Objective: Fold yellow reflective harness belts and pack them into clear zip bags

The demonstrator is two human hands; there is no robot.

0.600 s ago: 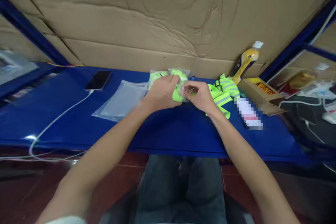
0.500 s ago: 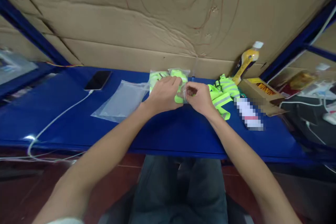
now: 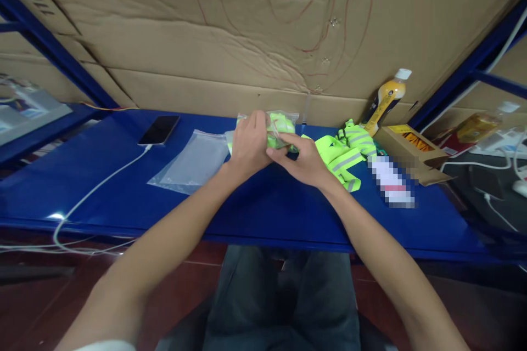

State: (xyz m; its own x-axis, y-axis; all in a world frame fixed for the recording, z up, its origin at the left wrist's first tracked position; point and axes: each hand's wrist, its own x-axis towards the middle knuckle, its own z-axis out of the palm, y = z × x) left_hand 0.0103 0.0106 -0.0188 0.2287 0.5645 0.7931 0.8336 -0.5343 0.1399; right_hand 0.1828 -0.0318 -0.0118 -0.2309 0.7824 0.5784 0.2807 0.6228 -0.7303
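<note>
While cardboard [image 3: 164, 49] fills the back, creased and marked with curved red lines, a blue table [image 3: 267, 211] runs along its foot, and the person's legs [image 3: 247, 296] show below the front edge. Neon straps [image 3: 346, 162] with grey stripes lie in a loose heap on the table, just right of the hands. Left of the hands, clear bags [image 3: 185, 163] lie flat, overlapping one another. Beyond the straps on the right is a box [image 3: 407, 148], its top open on something orange, and a blurred-out item [image 3: 391, 182] lies in front of it. Close together at the middle of the table, both hands are at a packet [image 3: 285, 122], neon stuff in clear plastic, near the cardboard. The left hand [image 3: 249, 140] is closed over it, knuckles up; the right hand [image 3: 302, 159] has its forefinger laid on the near side and its thumb stretched to the left fingers, though whether it grips cannot be told. Behind the box leans a bottle [image 3: 385, 101] of yellow drink, white-capped. A phone [image 3: 159, 130] lies farther left than the bags, and from its near end a thin white cable [image 3: 99, 180] curves to the front edge.
</note>
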